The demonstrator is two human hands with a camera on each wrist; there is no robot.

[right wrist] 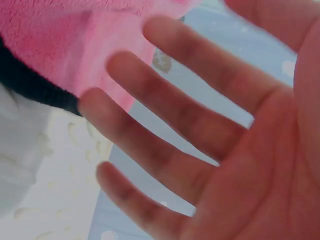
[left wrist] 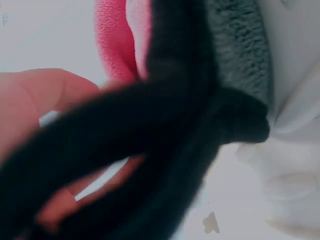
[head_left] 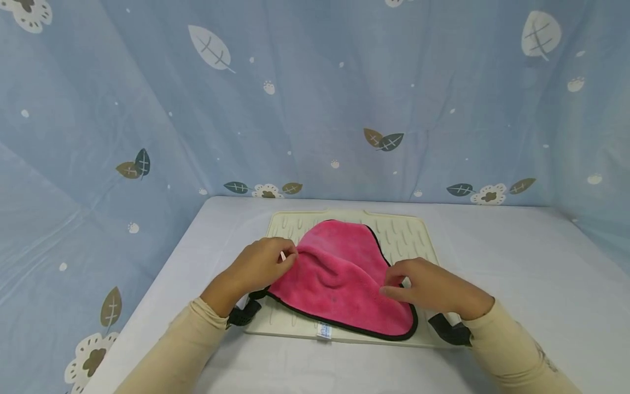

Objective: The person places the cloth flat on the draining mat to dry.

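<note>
Cloth point(head_left: 339, 279) on mat point(head_left: 408, 235); mat on table point(head_left: 517, 262)

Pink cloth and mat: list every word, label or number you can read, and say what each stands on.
No text can be read.
The small white tag at the near edge of the pink cloth bears bluish print, too small to read.
The cream mat shows only raised dashes, no lettering.

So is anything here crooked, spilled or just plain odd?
Nothing is spilled or torn. The pink cloth lies bunched and askew on the cream mat, with its near edge hanging over the mat's front rim. The left hand pinches its humped left edge, and the right hand rests on its right side with fingers straight.
</note>
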